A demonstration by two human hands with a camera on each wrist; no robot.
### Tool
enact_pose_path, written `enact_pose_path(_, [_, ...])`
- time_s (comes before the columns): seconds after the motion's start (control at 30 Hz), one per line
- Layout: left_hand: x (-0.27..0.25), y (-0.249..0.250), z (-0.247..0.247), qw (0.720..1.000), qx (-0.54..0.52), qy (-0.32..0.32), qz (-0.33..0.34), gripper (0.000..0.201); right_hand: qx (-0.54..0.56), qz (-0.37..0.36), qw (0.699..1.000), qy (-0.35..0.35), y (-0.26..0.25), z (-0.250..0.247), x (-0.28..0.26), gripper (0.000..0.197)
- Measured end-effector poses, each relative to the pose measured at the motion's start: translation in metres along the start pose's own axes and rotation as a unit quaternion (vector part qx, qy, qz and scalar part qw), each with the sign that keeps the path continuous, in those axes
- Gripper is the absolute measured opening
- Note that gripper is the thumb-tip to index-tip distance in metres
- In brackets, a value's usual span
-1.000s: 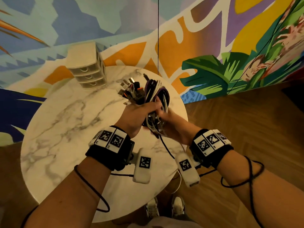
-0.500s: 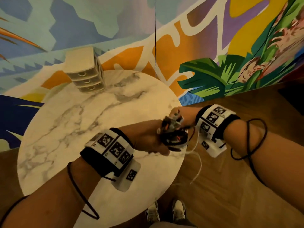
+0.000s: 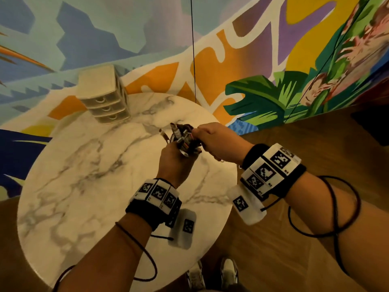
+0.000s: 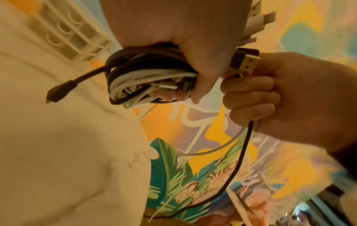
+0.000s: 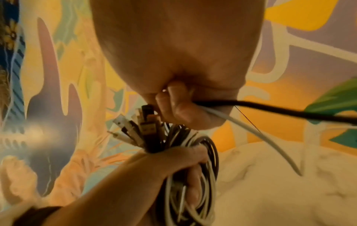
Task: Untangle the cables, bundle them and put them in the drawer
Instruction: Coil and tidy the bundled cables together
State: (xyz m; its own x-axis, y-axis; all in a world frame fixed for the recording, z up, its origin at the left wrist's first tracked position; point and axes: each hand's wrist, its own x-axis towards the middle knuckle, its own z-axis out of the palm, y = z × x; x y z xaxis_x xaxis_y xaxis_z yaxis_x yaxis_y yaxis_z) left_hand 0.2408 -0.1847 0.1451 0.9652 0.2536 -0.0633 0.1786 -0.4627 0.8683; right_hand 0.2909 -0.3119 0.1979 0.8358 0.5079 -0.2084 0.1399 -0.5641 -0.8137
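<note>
Head view | left hand (image 3: 174,159) fingers gripping cable coil (image 4: 146,79) | right hand (image 3: 219,142) fingers pinching two loose tails (image 5: 270,110) | risk: coil springing apart if grip is slackening

Black and white cables (image 4: 146,78) are coiled in one bundle, plugs sticking out, two loose ends trailing; the cream three-drawer unit (image 3: 105,95) stands shut at the desk's far edge.

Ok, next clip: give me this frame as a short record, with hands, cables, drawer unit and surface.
left hand: grips coiled bundle of black and white cables
right hand: holds loose black cable and white cable ends
small cream three-drawer unit: at table's far edge, drawers closed
round white marble table: beneath both hands
</note>
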Motion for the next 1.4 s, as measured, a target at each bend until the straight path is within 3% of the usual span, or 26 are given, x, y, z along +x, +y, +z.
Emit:
enact_pose_path(0.07, [0.001, 0.006, 0.001, 0.996, -0.087, 0.012, -0.036, 0.008, 0.055, 0.005, 0.998, 0.016, 0.001, 0.004, -0.002, 0.042])
enact_pose_path(0.13, [0.000, 0.011, 0.002, 0.985, -0.156, 0.016, -0.076, 0.015, 0.089, 0.006, 0.996, 0.026, 0.003, 0.004, -0.004, 0.039])
enact_pose_path(0.23, [-0.004, 0.017, 0.002, 0.962, -0.255, -0.011, -0.092, 0.014, 0.071, -0.013, 0.996, 0.049, 0.005, 0.004, -0.005, 0.038])
enact_pose_path(0.3, [-0.007, 0.018, 0.001, 0.936, -0.333, -0.040, -0.105, 0.009, 0.071, -0.024, 0.995, 0.061, 0.005, 0.006, -0.004, 0.039])
enact_pose_path(0.4, [-0.005, 0.021, 0.002, 0.890, -0.433, -0.072, -0.124, 0.024, 0.065, -0.026, 0.996, 0.061, 0.005, 0.010, -0.007, 0.040])
enact_pose_path(0.47, [-0.001, 0.026, 0.001, 0.882, -0.449, -0.054, -0.134, 0.026, 0.072, -0.027, 0.996, 0.055, 0.006, 0.016, -0.014, 0.040])
enact_pose_path(0.53, [0.004, 0.031, -0.004, 0.887, -0.441, -0.019, -0.135, 0.015, 0.096, -0.030, 0.994, 0.048, 0.010, 0.024, -0.024, 0.041])
enact_pose_path(0.63, [0.012, 0.036, -0.013, 0.871, -0.476, -0.012, -0.125, 0.009, 0.086, -0.024, 0.996, -0.016, 0.019, 0.042, -0.040, 0.039])
enact_pose_path(0.77, [0.012, 0.038, -0.022, 0.831, -0.535, -0.134, -0.076, 0.027, 0.011, 0.035, 0.992, -0.122, 0.038, 0.066, -0.039, 0.038])
enact_pose_path(0.87, [0.004, 0.037, -0.030, 0.808, -0.528, -0.259, -0.021, 0.036, -0.042, 0.074, 0.987, -0.140, 0.062, 0.062, -0.023, 0.042])
enact_pose_path(0.97, [-0.003, 0.029, -0.037, 0.830, -0.452, -0.327, -0.013, 0.043, -0.109, 0.081, 0.983, -0.126, 0.071, 0.035, -0.009, 0.033])
enact_pose_path(1.03, [-0.008, 0.029, -0.041, 0.877, -0.345, -0.333, -0.029, 0.039, -0.153, 0.102, 0.976, -0.116, 0.071, 0.009, -0.001, 0.028])
enact_pose_path(1.1, [-0.014, 0.033, -0.040, 0.925, -0.208, -0.316, -0.040, 0.021, -0.199, 0.115, 0.967, -0.111, 0.067, -0.016, 0.005, 0.036])
enact_pose_path(1.13, [-0.014, 0.032, -0.037, 0.941, -0.146, -0.303, -0.040, 0.021, -0.214, 0.116, 0.964, -0.108, 0.064, -0.026, 0.009, 0.041])
enact_pose_path(1.23, [-0.015, 0.030, -0.025, 0.951, -0.065, -0.303, 0.011, 0.019, -0.218, 0.101, 0.966, -0.094, 0.052, -0.042, 0.011, 0.044])
enact_pose_path(1.3, [-0.010, 0.021, -0.018, 0.968, -0.012, -0.250, 0.029, 0.030, -0.191, 0.088, 0.974, -0.084, 0.041, -0.042, 0.010, 0.045])
enact_pose_path(1.4, [-0.001, 0.016, -0.008, 0.989, 0.022, -0.145, 0.031, 0.032, -0.114, 0.089, 0.987, -0.069, 0.037, -0.035, 0.009, 0.045])
